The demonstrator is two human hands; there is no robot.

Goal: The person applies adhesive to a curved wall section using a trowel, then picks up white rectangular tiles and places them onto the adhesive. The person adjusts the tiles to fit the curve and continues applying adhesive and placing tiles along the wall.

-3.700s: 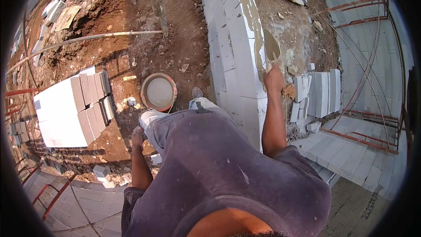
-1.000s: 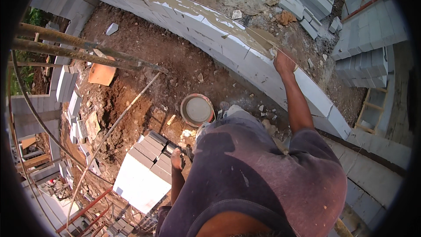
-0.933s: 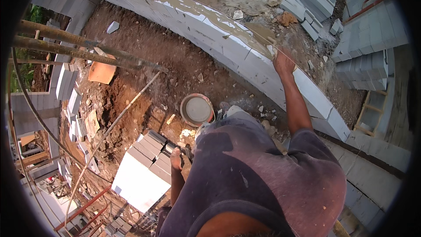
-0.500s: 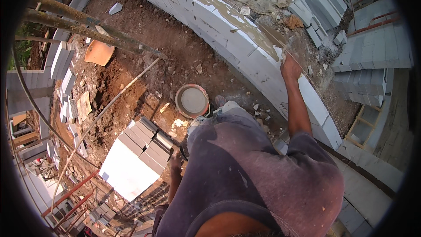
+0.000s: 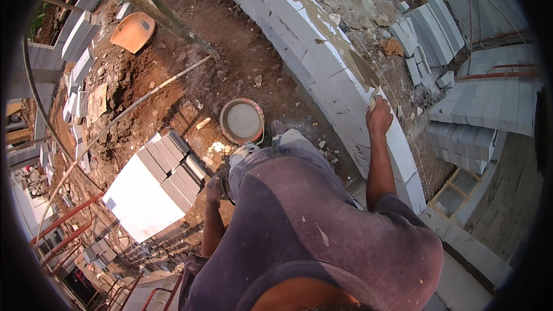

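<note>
My right hand (image 5: 379, 117) is closed round the handle of a trowel at the top of a white block wall (image 5: 322, 89). The mortar-smeared trowel blade (image 5: 363, 72) rests on or just over the wet mortar (image 5: 337, 37) along the wall's top. My left hand (image 5: 213, 189) hangs low beside a stack of grey blocks (image 5: 173, 164); its fingers are too small and shaded to read. Close to it is a dark curved strip I cannot make out. By my feet stands a round bucket (image 5: 242, 121) with grey mix in it.
A string line (image 5: 397, 99) runs along the wall's far side. Behind it lie loose blocks (image 5: 432, 29) and stacked blocks (image 5: 484, 101). At left, a pole (image 5: 144, 98) slants over rubble near an orange curved panel (image 5: 133, 31). A wooden frame (image 5: 455, 193) lies at right.
The whole view has shifted and turned a little. My right hand has turned on the wall top, and the trowel blade now shows ahead of it. My left hand still hangs by the blocks.
</note>
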